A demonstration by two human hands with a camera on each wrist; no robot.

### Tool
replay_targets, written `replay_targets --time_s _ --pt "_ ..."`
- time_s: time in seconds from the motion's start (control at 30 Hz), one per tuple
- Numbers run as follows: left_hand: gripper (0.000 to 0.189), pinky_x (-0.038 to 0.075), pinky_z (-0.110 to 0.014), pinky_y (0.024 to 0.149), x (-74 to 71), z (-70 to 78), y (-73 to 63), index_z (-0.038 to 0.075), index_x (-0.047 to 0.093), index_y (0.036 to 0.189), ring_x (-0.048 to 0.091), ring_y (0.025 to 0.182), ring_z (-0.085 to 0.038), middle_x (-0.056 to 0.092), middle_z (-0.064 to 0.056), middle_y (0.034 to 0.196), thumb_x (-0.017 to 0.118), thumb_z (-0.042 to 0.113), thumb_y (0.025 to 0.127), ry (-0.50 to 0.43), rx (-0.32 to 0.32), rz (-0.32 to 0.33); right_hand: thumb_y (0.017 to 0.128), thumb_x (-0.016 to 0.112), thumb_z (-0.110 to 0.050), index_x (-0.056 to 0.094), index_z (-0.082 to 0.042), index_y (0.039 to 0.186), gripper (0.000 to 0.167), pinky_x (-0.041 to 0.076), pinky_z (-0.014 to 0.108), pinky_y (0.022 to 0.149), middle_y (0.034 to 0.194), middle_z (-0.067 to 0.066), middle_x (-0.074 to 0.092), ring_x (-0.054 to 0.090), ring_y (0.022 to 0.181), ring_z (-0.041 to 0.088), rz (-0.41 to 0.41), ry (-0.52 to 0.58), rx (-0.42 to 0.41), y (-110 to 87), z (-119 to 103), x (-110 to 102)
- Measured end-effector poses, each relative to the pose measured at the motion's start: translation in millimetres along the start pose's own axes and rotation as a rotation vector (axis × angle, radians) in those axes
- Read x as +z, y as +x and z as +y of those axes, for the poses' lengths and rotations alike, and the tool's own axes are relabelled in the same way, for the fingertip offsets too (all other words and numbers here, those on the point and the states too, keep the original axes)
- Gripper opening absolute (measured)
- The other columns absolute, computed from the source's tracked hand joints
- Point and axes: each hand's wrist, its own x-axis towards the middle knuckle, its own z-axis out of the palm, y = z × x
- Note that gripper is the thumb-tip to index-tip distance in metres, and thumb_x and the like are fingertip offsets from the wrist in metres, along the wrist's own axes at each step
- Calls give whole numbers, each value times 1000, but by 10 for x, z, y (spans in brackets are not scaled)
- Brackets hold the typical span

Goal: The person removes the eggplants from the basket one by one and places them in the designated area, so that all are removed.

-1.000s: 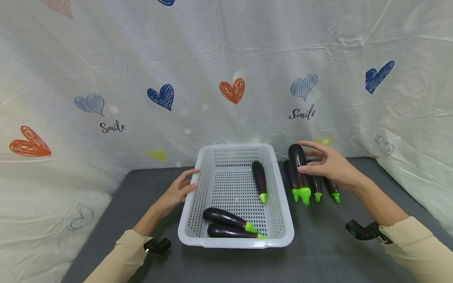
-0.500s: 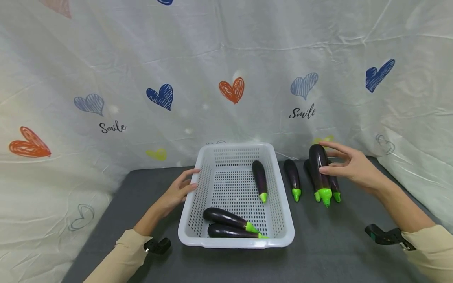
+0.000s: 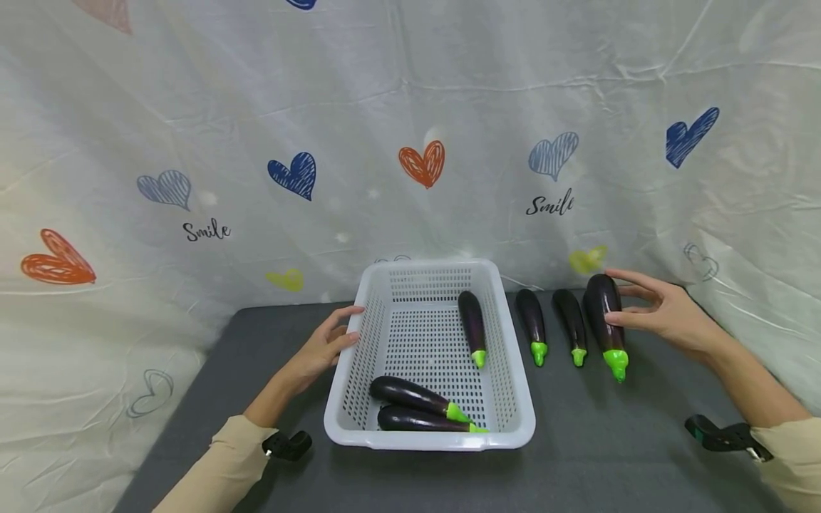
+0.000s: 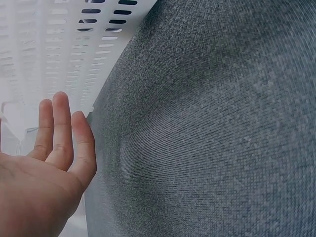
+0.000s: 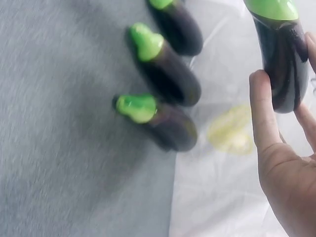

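My right hand (image 3: 667, 313) pinches a dark purple eggplant (image 3: 601, 306) with a green stem end, thumb on one side and fingers on the other. In the right wrist view this eggplant (image 5: 281, 59) is raised above the grey table. Left of it lie two more, a near eggplant (image 3: 569, 320) and a farther eggplant (image 3: 530, 317). A third lying eggplant (image 5: 173, 126) shows in the right wrist view; the held one hides it in the head view. My left hand (image 3: 321, 349) touches the left rim of a white slotted basket (image 3: 336, 385), its fingers (image 4: 62, 123) extended along the wall.
Inside the basket, one eggplant (image 3: 472, 320) lies at the right and two eggplants (image 3: 410, 395) lie together near the front. Behind the dark grey table (image 3: 590, 456) hangs a pale curtain (image 3: 359, 92) printed with hearts.
My right hand has carried the eggplant rightward over the row, uncovering the eggplants beside the basket, and is now a little lower in view. The left hand and basket have stayed put.
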Motion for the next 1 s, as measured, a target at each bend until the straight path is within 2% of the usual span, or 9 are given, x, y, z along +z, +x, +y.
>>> replay_targets --time_s 0.17,0.33,0.63,0.83,0.9,1.0 --pt "54 55 -52 84 -3 -4 0 21 32 156 60 112 -38 45 -29 141 55 20 107 0 -1 9 95 76 -18 41 -24 157 71 49 22 79 150 11 41 41 125 9 7 -37 8 -3 146 -103" --pt "54 55 -53 84 0 0 3 20 32 156 59 113 -38 45 -29 142 55 20 107 6 6 6 95 75 -15 41 -18 157 71 52 23 79 149 12 40 41 122 6 19 -30 21 -10 284 -195" --pt "55 55 -54 83 -1 -1 5 20 33 156 59 112 -39 44 -29 142 57 19 107 -5 7 11 98 71 -16 34 -15 160 72 53 24 78 153 25 30 38 124 11 -6 -24 41 29 500 -343" --pt "56 55 -54 83 -14 -12 4 20 32 156 59 113 -38 44 -29 142 57 19 107 -18 7 2 97 73 -19 34 -15 160 74 55 27 78 151 31 32 40 117 2 -20 -51 44 74 614 -378" --pt "55 55 -54 83 -13 -14 5 20 32 156 59 113 -38 44 -29 142 56 19 107 -15 7 -2 97 73 -20 33 -15 160 75 55 26 78 152 32 31 42 122 10 -31 -55 57 97 644 -385" --pt "55 55 -54 84 -11 -14 7 20 32 156 60 113 -38 45 -29 142 56 19 107 -12 7 -5 97 74 -23 30 -13 161 79 54 24 79 154 33 27 38 131 31 -51 -50 85 141 682 -391"
